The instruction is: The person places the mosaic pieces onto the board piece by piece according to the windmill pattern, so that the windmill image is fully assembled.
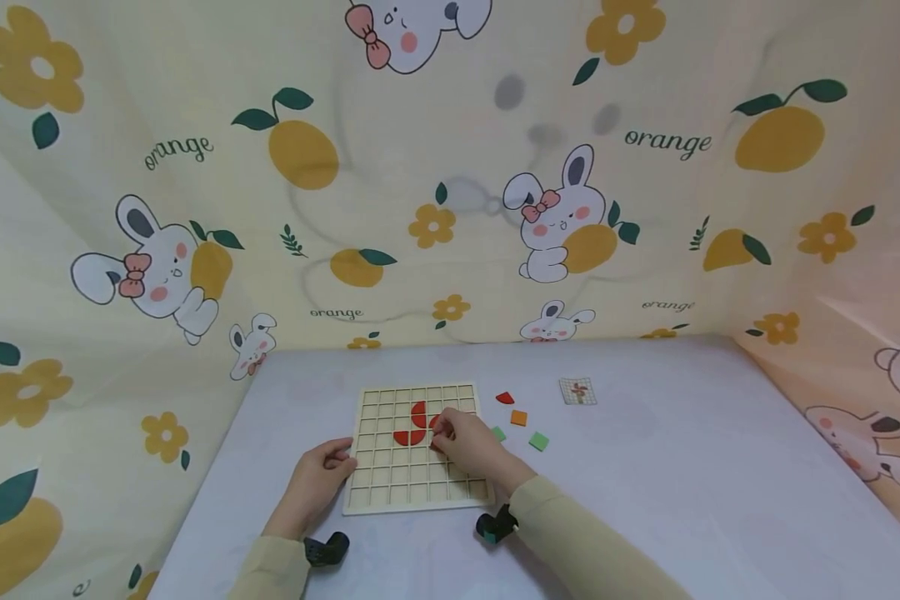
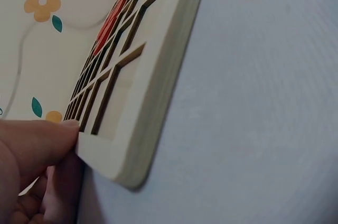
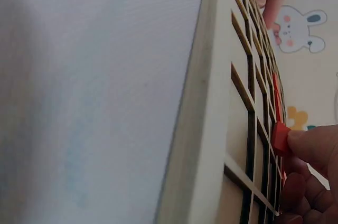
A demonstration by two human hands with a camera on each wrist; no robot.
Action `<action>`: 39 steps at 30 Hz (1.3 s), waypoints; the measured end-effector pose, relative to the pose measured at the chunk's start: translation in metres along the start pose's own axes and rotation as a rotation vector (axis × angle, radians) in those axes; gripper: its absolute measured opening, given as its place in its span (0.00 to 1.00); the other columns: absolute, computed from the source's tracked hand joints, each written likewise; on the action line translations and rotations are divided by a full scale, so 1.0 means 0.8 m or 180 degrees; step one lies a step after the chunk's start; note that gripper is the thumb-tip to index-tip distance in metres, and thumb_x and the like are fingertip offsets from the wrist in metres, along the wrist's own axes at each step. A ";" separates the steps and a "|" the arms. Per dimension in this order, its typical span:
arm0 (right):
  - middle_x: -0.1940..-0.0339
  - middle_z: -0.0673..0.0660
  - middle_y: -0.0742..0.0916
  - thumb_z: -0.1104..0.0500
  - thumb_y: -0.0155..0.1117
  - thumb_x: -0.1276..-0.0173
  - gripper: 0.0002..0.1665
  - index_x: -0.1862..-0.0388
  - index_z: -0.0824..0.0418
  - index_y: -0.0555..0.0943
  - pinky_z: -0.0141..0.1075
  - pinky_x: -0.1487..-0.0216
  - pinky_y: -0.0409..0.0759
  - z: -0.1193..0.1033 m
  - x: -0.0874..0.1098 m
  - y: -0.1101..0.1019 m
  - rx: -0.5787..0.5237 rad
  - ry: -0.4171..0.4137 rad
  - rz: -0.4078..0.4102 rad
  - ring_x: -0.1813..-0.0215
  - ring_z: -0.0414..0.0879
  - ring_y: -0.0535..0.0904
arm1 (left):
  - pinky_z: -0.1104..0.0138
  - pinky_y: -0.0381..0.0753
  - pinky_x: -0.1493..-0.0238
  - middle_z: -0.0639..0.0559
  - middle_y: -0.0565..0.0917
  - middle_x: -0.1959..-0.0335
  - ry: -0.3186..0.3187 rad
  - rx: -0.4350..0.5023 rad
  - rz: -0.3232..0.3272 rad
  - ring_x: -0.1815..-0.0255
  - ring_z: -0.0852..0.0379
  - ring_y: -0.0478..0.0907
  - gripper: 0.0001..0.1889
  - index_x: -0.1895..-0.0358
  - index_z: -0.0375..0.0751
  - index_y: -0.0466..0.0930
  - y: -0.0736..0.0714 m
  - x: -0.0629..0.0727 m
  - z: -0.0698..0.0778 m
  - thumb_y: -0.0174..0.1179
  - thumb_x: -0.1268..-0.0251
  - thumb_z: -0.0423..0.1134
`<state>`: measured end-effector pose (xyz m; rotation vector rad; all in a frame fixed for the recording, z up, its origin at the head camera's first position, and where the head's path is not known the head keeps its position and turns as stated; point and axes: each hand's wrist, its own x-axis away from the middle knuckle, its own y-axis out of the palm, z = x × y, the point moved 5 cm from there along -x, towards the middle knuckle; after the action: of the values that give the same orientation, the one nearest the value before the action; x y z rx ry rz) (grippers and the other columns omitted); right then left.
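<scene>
A pale wooden grid board [image 1: 390, 497] lies on the table, with several red quarter-circle tiles [image 1: 417, 414] set in its cells. My left hand [image 1: 317, 483] holds the board's left edge. In the left wrist view the thumb [image 2: 45, 139] lies on the rim and the other fingers curl beside it. Over the right half of the board is my right hand [image 1: 471, 446], pinching a red tile [image 3: 280, 138] between thumb and fingers. That tile is tilted just above the grid in the right wrist view. The right hand partly covers another red tile [image 1: 435, 422].
Right of the board lie a loose red tile [image 1: 505, 398], an orange square tile [image 1: 519, 418] and two green tiles [image 1: 538, 442], one partly behind the right hand. Farther right is a small pattern card [image 1: 577, 392]. A printed cloth [image 1: 420, 108] walls off the table's back and sides.
</scene>
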<state>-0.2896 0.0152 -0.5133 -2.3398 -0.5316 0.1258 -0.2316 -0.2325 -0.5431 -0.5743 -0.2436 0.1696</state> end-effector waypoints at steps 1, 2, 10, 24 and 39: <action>0.70 0.45 0.80 0.56 0.62 0.30 0.03 0.63 0.51 0.76 0.35 0.68 0.75 0.000 -0.001 0.000 0.0000 -0.0011 0.0021 0.68 0.42 0.75 | 0.64 0.73 0.60 0.49 0.76 0.58 0.0006 -0.0009 0.0000 0.59 0.54 0.72 0.22 0.37 0.41 0.75 0.000 0.000 0.000 0.61 0.34 0.36; 0.71 0.45 0.80 0.56 0.62 0.30 0.03 0.63 0.51 0.76 0.35 0.68 0.75 -0.001 -0.002 0.000 -0.0015 -0.0013 0.0045 0.68 0.42 0.75 | 0.64 0.73 0.60 0.49 0.76 0.58 0.0011 -0.0015 -0.0001 0.59 0.54 0.72 0.22 0.37 0.41 0.75 -0.001 0.000 0.000 0.61 0.34 0.36; 0.69 0.45 0.80 0.56 0.63 0.31 0.03 0.62 0.49 0.77 0.36 0.64 0.74 0.003 -0.014 0.003 0.0016 0.0096 0.0142 0.66 0.43 0.74 | 0.64 0.73 0.61 0.49 0.76 0.58 0.0008 0.0022 -0.0042 0.59 0.53 0.71 0.22 0.37 0.39 0.75 -0.002 0.004 0.003 0.61 0.34 0.36; 0.68 0.47 0.77 0.56 0.65 0.32 0.03 0.67 0.49 0.81 0.35 0.63 0.74 0.000 -0.011 0.009 0.0212 0.0063 0.0182 0.64 0.44 0.72 | 0.67 0.73 0.62 0.49 0.76 0.58 0.0012 -0.0002 -0.0026 0.59 0.54 0.72 0.22 0.37 0.40 0.75 -0.002 0.001 0.005 0.61 0.34 0.35; 0.58 0.50 0.79 0.51 0.65 0.33 0.15 0.51 0.56 0.79 0.39 0.58 0.77 0.037 -0.011 -0.045 -0.0019 0.0385 0.0554 0.58 0.47 0.75 | 0.65 0.74 0.60 0.50 0.77 0.57 -0.0081 -0.0019 -0.0018 0.58 0.54 0.72 0.22 0.37 0.44 0.75 0.001 -0.003 -0.004 0.62 0.34 0.38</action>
<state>-0.3170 0.0540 -0.5111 -2.3792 -0.2691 0.0631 -0.2330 -0.2337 -0.5463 -0.5775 -0.2706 0.1708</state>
